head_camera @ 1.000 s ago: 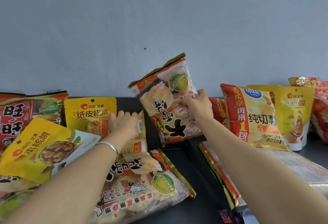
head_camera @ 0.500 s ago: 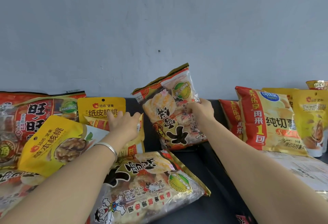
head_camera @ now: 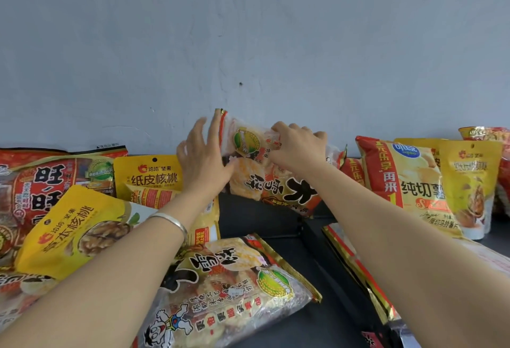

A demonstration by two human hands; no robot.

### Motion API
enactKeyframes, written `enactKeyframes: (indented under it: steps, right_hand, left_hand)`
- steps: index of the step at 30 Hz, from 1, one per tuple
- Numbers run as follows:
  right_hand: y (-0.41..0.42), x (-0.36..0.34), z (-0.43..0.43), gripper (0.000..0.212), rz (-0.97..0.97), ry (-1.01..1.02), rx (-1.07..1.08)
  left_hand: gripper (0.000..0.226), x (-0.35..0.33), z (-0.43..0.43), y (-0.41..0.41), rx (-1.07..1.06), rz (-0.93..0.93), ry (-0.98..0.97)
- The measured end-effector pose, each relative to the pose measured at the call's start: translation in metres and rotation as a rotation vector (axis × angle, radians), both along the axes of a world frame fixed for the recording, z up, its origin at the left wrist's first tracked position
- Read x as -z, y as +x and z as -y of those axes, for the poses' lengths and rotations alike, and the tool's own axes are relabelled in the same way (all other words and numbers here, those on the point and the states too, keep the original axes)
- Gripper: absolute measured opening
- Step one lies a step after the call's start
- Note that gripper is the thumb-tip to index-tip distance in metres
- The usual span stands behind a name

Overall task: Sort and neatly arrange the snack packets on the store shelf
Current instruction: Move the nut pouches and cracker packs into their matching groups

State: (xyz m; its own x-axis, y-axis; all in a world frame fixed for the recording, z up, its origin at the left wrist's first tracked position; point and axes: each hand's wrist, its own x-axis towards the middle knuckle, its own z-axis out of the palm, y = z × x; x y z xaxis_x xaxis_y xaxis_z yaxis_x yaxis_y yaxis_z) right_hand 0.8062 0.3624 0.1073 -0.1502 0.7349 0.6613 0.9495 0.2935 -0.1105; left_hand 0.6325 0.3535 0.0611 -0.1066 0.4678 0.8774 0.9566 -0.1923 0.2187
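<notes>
A rice cracker packet (head_camera: 278, 182) with a clear window and a red-gold edge leans against the grey wall at the back of the dark shelf (head_camera: 265, 223). My right hand (head_camera: 298, 146) grips its upper edge. My left hand (head_camera: 204, 157) lies flat against its left end, fingers spread. A second packet of the same kind (head_camera: 237, 287) lies flat at the front. Yellow walnut packets (head_camera: 149, 179) (head_camera: 74, 231) stand and lean at the left, behind my left forearm.
A big red packet (head_camera: 41, 182) fills the far left. Right of the held packet stand a yellow and red crisp bag (head_camera: 405, 185), a yellow nut pouch (head_camera: 469, 185) and a red bag (head_camera: 491, 138). A flat packet with a gold edge (head_camera: 356, 267) lies at the right.
My left hand left the yellow walnut packet and moved right onto the rice cracker packet. My right hand shifted up to its top edge, and the packet turned from tilted upright to lying sideways.
</notes>
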Motion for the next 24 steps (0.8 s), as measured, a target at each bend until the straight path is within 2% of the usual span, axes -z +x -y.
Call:
enactKeyframes:
  steps: [2, 6, 8, 13, 17, 19, 21, 24]
  right_hand:
    - [-0.001, 0.002, 0.001, 0.05, 0.043, 0.017, 0.009]
    - [-0.003, 0.001, 0.005, 0.046, 0.136, 0.076, 0.023]
    - [-0.003, -0.003, 0.009, 0.047, 0.187, 0.147, 0.026]
    - [0.007, -0.006, 0.015, 0.045, 0.288, 0.263, 0.048]
    - [0.011, -0.001, 0.009, 0.046, 0.279, 0.496, 0.019]
    - [0.01, -0.003, 0.007, 0.05, 0.228, 0.615, -0.006]
    - [0.009, -0.004, 0.006, 0.052, 0.149, 0.645, -0.014]
    - [0.007, 0.0, 0.01, 0.053, -0.094, 0.534, 0.007]
  left_hand:
    - [0.083, -0.006, 0.002, 0.009, -0.048, -0.155, 0.019]
    - [0.072, -0.024, 0.004, 0.02, -0.233, -0.352, -0.004]
    - [0.061, -0.038, 0.006, 0.03, -0.257, -0.468, -0.023]
    - [0.033, -0.052, 0.001, 0.041, -0.134, -0.483, -0.126]
    - [0.031, -0.049, -0.005, 0.04, -0.09, -0.33, -0.105]
    - [0.039, -0.047, -0.005, 0.038, -0.076, -0.191, -0.139]
    - [0.048, -0.041, -0.006, 0.033, -0.04, -0.019, -0.213]
    - [0.056, -0.031, -0.008, 0.024, 0.145, 0.323, -0.318]
